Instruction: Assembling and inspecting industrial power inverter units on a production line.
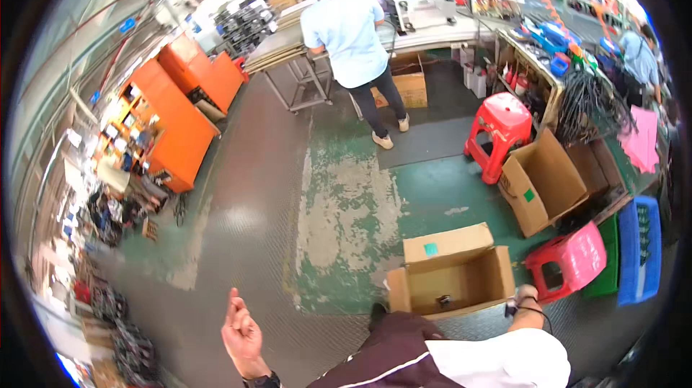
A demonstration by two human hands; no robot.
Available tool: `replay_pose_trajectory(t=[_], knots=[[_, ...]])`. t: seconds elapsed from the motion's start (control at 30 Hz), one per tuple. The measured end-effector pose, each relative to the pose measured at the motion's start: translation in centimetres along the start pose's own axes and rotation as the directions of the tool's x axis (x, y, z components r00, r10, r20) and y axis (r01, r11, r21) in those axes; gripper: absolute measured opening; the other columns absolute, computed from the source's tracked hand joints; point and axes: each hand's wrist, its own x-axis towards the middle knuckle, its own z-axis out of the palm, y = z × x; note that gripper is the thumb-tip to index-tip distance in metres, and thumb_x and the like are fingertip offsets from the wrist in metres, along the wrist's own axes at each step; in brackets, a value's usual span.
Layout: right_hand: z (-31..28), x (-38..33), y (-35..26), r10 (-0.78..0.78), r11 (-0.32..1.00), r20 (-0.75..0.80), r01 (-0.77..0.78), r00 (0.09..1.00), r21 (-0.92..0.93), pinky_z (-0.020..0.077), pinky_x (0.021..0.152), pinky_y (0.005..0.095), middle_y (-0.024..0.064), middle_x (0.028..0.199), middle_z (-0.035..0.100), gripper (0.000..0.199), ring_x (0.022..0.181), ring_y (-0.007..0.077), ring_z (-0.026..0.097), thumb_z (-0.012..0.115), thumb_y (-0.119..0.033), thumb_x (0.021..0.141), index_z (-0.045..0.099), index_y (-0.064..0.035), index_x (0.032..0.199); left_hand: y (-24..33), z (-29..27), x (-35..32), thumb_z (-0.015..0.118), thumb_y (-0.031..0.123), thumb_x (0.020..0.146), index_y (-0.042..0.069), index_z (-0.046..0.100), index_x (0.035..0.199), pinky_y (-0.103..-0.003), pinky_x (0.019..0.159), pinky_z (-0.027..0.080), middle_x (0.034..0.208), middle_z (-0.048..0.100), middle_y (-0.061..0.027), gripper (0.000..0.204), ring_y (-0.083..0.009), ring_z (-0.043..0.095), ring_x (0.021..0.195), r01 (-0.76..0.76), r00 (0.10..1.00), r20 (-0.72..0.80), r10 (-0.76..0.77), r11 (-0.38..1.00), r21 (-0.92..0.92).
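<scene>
My left hand (243, 336) is raised over the dark floor at the lower left, a dark band on its wrist. It is empty, with one or two fingers stretched out and the others loosely curled. At the lower right, my right hand (528, 294) is closed around a black cable (513, 307), part of which loops by the wrist. That hand is beside an open cardboard box (461, 283) with its flaps spread. Inside the box lies a small dark piece (444, 299), too small to name.
A pink-red stool (577, 258) lies tipped beside my right hand, near a blue crate (638, 251). Farther off are another open carton (548, 179) and a red stool (502, 125). A person (349, 35) in light blue stands at a workbench. Orange cabinets (176, 128) line the left.
</scene>
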Motion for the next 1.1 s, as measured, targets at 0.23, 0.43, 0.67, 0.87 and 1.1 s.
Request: replay_pose_trajectory(t=[0.23,0.43,0.67,0.87,1.1], knots=[[7.8,-10.9,-39.5,-0.58,0.727,0.339,0.283,0.741,0.626,0.0434,0.052,0.0235,0.001,0.07,0.059,0.02,0.059,0.0077,0.052,0.066,-0.023,0.077,0.062,-0.0038,0.083,2.9,1.3,20.3,0.035,0.011,0.094,0.004,0.05,0.118,-0.02,0.035,0.023,0.087,0.06,-0.0064,0.029,-0.0075,0.034,0.047,0.103,0.994,-0.077,-0.076,0.895,0.435],[3.4,-13.4,-60.6,-0.887,0.327,0.146,0.372,0.437,0.869,0.0417,0.061,0.0203,-0.003,0.073,0.057,0.011,0.067,0.0036,0.05,0.067,-0.007,0.076,0.06,-0.0026,0.084,-8.0,6.6,38.1,0.041,0.018,0.093,0.004,0.055,0.103,-0.022,0.038,0.024,0.063,0.044,0.0003,0.022,-0.0075,0.031,0.045,0.494,0.867,-0.269,-0.42,0.645,0.584],[0.4,-5.4,-71.7,-0.811,0.198,0.002,0.271,0.585,0.942,0.0414,0.065,0.0198,-0.0026,0.078,0.056,0.012,0.073,0.0037,0.05,0.068,-0.002,0.076,0.058,-0.004,0.081,-27.9,22.1,52.9,0.044,0.024,0.093,0.0,0.055,0.101,-0.02,0.04,0.021,0.054,0.028,0.0063,0.027,-0.0043,0.026,0.044,0.408,0.448,0.013,-0.894,0.217,0.887],[-3.9,2.9,-74.8,-0.661,0.256,-0.347,0.634,0.666,0.73,0.0415,0.07,0.0232,0.0021,0.085,0.053,0.013,0.079,0.0094,0.05,0.071,-0.007,0.071,0.062,-0.0047,0.079,-43.7,31.4,56.2,0.046,0.023,0.093,0.0,0.055,0.102,-0.02,0.039,0.019,0.055,0.027,0.0071,0.026,-0.0035,0.022,0.042,0.456,0.084,0.02,-0.996,0.056,0.888],[-8.0,18.2,-79.4,-0.604,0.382,-0.541,0.808,0.586,0.449,0.0398,0.071,0.0299,0.0028,0.077,0.052,0.012,0.08,0.0196,0.047,0.07,-0.011,0.067,0.061,-0.0062,0.073,-60.3,36.2,63.6,0.045,0.024,0.093,0.007,0.053,0.088,-0.02,0.039,0.02,0.053,0.03,0.0063,0.019,-0.0046,0.026,0.042,0.413,0.002,-0.07,-0.998,-0.063,0.909]])
